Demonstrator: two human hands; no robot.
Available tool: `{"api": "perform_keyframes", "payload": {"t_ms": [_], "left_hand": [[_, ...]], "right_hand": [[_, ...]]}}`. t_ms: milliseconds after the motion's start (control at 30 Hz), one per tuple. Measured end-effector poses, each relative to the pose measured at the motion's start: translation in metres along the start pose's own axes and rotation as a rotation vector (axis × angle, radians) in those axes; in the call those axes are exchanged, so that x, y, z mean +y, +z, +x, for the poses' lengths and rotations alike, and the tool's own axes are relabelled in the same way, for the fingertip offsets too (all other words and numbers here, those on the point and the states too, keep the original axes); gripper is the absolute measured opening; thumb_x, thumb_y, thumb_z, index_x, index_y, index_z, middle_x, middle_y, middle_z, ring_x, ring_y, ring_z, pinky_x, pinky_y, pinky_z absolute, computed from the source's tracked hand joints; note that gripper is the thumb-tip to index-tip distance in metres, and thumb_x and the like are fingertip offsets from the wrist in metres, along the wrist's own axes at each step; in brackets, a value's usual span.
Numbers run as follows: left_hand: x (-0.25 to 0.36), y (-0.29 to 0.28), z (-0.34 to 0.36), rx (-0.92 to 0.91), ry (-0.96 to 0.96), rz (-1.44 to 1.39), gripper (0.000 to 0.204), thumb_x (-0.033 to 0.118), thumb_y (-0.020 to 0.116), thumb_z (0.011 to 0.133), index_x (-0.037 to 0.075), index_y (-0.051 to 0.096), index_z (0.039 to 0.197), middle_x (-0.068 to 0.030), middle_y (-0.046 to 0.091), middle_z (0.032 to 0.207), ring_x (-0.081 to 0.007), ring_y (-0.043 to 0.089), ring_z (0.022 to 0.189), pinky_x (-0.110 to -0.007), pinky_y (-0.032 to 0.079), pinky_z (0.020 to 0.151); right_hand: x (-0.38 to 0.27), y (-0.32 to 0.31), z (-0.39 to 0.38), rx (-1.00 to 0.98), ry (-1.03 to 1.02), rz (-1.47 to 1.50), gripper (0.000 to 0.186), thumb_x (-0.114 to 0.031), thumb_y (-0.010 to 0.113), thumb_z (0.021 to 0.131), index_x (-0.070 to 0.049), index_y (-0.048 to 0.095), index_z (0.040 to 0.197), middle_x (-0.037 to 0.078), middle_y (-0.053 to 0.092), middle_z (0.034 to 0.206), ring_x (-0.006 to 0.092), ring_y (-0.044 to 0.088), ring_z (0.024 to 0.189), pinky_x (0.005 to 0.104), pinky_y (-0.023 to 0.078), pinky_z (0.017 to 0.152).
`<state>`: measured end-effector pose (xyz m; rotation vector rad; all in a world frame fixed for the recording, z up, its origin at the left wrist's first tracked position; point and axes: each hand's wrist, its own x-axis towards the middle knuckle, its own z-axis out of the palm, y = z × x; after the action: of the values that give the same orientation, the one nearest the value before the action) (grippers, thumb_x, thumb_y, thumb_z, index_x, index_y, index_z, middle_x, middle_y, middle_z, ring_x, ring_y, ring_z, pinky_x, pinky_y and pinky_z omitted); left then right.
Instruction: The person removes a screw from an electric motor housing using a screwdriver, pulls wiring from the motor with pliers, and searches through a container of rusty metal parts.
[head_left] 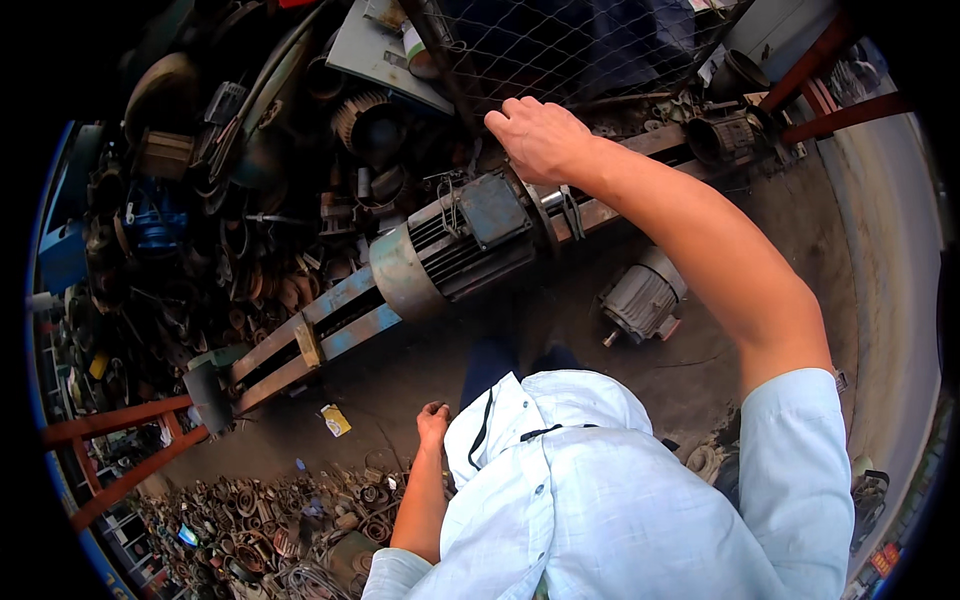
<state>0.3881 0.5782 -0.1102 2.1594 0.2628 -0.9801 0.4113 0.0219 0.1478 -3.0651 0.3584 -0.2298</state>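
An electric motor [460,240] with a worn pale-blue end cover, cooling fins and a square terminal box [494,210] lies across two long metal rails [350,310]. Above its flange end, beside a short bright shaft [552,200], is my right hand [542,142]. Its fingers are curled closed; their undersides are hidden, so whatever they grip does not show. My left hand [433,422] hangs low beside my shirt, away from the motor, with its fingers curled in. Nothing shows in it.
Red trestle legs [120,425] support the rails at both ends. A second grey motor [642,298] lies on the floor to the right. Scrap parts [250,520] heap up at lower left and beyond the rails. A wire-mesh frame [560,50] stands at the far side.
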Motion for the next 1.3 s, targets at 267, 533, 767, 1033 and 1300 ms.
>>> {"api": "perform_keyframes", "payload": {"t_ms": [267,533,767,1033,1300], "left_hand": [[0.006,-0.011,0.058,-0.086,-0.077,0.009,0.034,0.013,0.068,0.088,-0.007,0.066,0.114,-0.0141,0.071,0.097,-0.0201,0.067,0.084,-0.033,0.054,0.077],[0.072,-0.011,0.114,-0.137,0.026,0.016,0.033,0.014,0.068,0.087,-0.005,0.067,0.114,-0.0124,0.072,0.095,-0.0184,0.067,0.083,-0.032,0.053,0.076],[0.083,-0.036,0.137,-0.11,-0.035,-0.071,0.032,0.015,0.068,0.087,-0.004,0.068,0.113,-0.01,0.071,0.092,-0.0163,0.065,0.081,-0.032,0.052,0.075],[-0.011,-0.056,0.158,0.024,-0.203,-0.202,0.032,0.015,0.068,0.088,-0.003,0.068,0.115,-0.0097,0.071,0.096,-0.018,0.065,0.086,-0.032,0.052,0.08],[-0.024,-0.048,0.134,-0.004,-0.304,-0.32,0.026,0.015,0.068,0.089,-0.001,0.068,0.11,-0.006,0.068,0.086,-0.0143,0.061,0.067,-0.029,0.049,0.057]], "right_hand": [[-0.005,0.002,0.007,0.056,0.015,0.025,0.031,-0.032,0.06,0.095,-0.004,0.054,0.106,0.021,0.068,0.1,0.0386,0.069,0.089,0.0474,0.056,0.073],[-0.036,-0.015,0.023,0.032,0.063,0.016,0.031,-0.029,0.065,0.092,-0.005,0.053,0.108,0.017,0.066,0.095,0.0391,0.067,0.088,0.0486,0.055,0.074],[-0.063,-0.025,0.048,-0.241,0.357,-0.094,0.032,-0.026,0.065,0.091,-0.004,0.053,0.11,0.018,0.066,0.095,0.0371,0.067,0.09,0.0468,0.054,0.077],[-0.052,-0.02,0.049,-0.291,0.454,-0.146,0.035,-0.018,0.068,0.086,-0.004,0.054,0.114,0.016,0.064,0.099,0.0374,0.065,0.095,0.0448,0.054,0.079],[-0.056,-0.033,0.057,-0.477,0.628,-0.088,0.04,-0.019,0.067,0.087,-0.005,0.052,0.121,0.017,0.055,0.119,0.0364,0.056,0.114,0.0455,0.052,0.089]]}}
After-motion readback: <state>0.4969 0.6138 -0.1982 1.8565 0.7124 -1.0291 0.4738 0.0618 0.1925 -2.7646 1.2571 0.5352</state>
